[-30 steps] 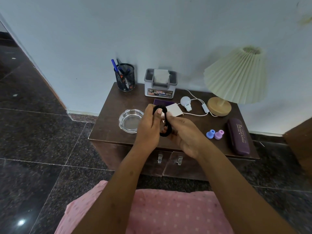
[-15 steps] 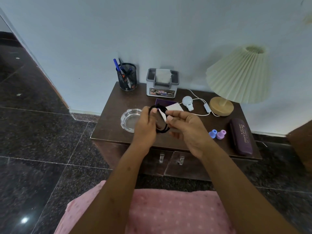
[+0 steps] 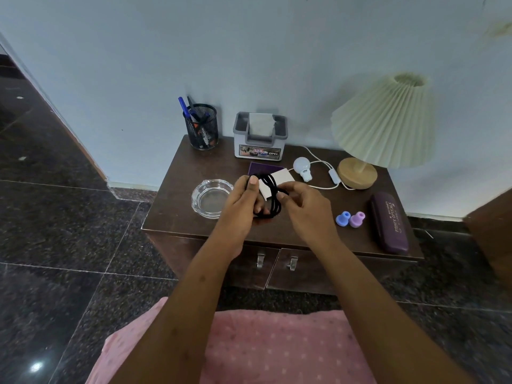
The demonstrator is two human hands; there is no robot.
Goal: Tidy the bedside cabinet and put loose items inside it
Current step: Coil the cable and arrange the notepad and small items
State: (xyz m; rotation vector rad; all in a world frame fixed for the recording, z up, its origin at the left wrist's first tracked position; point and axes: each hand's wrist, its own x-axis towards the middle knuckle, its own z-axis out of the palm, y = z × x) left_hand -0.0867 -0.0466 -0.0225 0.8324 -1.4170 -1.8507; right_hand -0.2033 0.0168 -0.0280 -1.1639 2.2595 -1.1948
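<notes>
Stage: seems early | dark brown wooden bedside cabinet [image 3: 177, 195]: doors shut | left hand [image 3: 243, 203] grip: closed round looped black cord [image 3: 273, 189], above cabinet top | right hand [image 3: 307, 206] grip: pinches same cord | waiting on cabinet top: clear glass ashtray [image 3: 212, 198], purple glasses case [image 3: 389, 221], white bulb [image 3: 302, 166]

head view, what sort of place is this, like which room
Probably a bedroom, at the bedside. A low dark wooden cabinet with two small doors stands against the wall. A pleated-shade table lamp sits on it, and a glasses case and tissue box are on top too.
</notes>
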